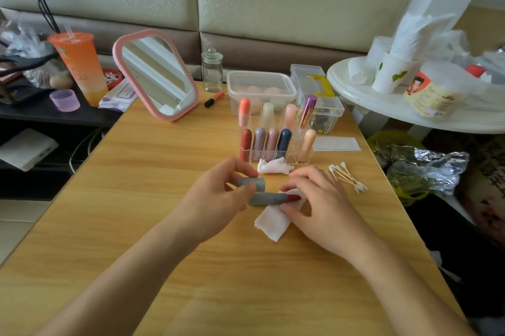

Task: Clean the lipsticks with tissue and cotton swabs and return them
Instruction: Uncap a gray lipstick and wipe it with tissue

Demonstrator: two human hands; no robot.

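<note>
— Two hands at work; what have the fingers got?

— The left hand [218, 193] has its fingers [237, 169] curled round a grey cap [252, 184]. The same hand holds the base end of the open grey lipstick [266, 198] just beneath it. The right hand [319, 204] pinches a white tissue [270, 223] up against the lipstick's red tip.

— Where is that from the clear rack [276, 144]?

— Just in front of it, low over the wooden counter [164, 171]. The tissue's free end lies on the wood.

— Anything closer to the rack?

— A crumpled tissue [273, 166] lies right at its front. Cotton swabs [347, 178] lie in a loose heap in front of it, to the right. Nine capped lipsticks stand upright in its compartments.

— And behind it?

— A pink-framed mirror [157, 74] leans back, off to the left.
</note>
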